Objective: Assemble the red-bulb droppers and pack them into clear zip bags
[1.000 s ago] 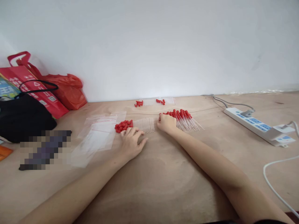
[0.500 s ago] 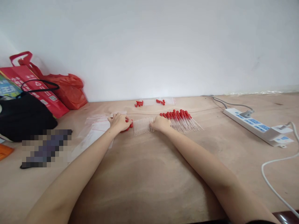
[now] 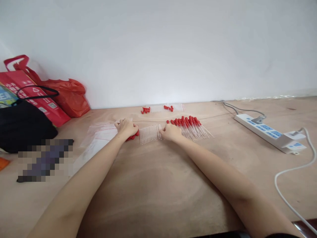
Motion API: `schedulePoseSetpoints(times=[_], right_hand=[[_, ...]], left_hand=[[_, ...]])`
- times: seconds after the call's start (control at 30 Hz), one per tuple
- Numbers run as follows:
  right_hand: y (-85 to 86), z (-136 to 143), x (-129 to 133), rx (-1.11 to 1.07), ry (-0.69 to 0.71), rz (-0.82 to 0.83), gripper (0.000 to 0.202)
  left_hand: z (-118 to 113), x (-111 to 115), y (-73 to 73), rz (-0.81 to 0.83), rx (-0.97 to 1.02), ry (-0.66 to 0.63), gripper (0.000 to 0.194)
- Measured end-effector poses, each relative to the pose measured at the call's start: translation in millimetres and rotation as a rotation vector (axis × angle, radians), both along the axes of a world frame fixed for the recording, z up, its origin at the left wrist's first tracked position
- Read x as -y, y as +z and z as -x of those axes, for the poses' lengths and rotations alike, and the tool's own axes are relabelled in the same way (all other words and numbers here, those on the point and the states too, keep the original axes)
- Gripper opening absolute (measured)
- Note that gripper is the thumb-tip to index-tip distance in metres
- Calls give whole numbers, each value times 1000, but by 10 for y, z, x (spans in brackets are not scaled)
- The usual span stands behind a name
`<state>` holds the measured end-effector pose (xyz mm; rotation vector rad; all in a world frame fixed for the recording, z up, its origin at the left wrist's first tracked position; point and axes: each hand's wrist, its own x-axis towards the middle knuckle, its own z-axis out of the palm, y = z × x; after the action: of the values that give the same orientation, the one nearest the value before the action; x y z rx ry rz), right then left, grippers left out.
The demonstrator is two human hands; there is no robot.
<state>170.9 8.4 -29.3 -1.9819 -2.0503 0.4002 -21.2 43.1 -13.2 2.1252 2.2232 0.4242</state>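
My left hand (image 3: 126,128) rests on a pile of red rubber bulbs (image 3: 133,135), its fingers bent over them; whether it grips one is hidden. A row of clear thin tubes (image 3: 150,134) lies side by side just right of it. At the right end of that row, my right hand (image 3: 172,131) is closed, with fingertips at the last tubes; what it pinches is too small to make out. Beyond it lie several clear droppers with red bulbs (image 3: 189,124), bulbs toward the wall.
Clear plastic bags (image 3: 99,135) lie left of my left hand. Near the wall are small red bulbs (image 3: 145,110) on a clear bag. A white power strip (image 3: 267,130) with cables sits at right. Red bags (image 3: 70,96) and a black bag (image 3: 27,125) stand at left.
The whole view has shifted slightly, moving the scene a little to the left. Both hands stay at nearly the same places beside the tubes.
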Motion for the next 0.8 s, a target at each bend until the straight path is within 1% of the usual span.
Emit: schedulePoseSetpoints(times=[0.07, 0.13, 0.17, 0.2, 0.27, 0.3, 0.37, 0.43, 0.5, 0.57, 0.67, 0.8], right_hand=[[-18, -69, 43, -22, 61, -48, 25], [-67, -172, 98, -76, 140, -140, 21], [-102, -236, 131, -114, 191, -198, 18], [-141, -307, 169, -155, 250, -256, 16], [-224, -457, 260, -242, 387, -356, 13], [-263, -531, 310, -278, 439, -389, 13], [-325, -657, 413, -301, 503, -436, 17], [-362, -739, 506, -249, 547, -487, 24], [-381, -769, 577, -164, 590, -539, 27], [-390, -756, 624, -105, 631, -575, 27], [-403, -698, 654, -85, 673, -594, 29], [-417, -648, 660, -90, 695, -595, 31]], left_hand=[[-3, 58, 28, -71, -37, 41, 23], [-16, 179, 30, -183, -48, 12, 19], [-30, 264, 16, -244, -32, -49, 18], [-50, 362, -11, -292, 5, -144, 17], [-111, 577, -93, -326, 113, -351, 17], [-150, 680, -144, -329, 131, -450, 16], [-235, 848, -248, -360, 112, -574, 14], [-310, 945, -334, -349, 122, -665, 15], [-358, 982, -388, -326, 129, -716, 16], [-377, 989, -410, -326, 121, -734, 15], [-374, 998, -407, -342, 96, -739, 16], [-376, 1030, -387, -350, 85, -744, 15]])
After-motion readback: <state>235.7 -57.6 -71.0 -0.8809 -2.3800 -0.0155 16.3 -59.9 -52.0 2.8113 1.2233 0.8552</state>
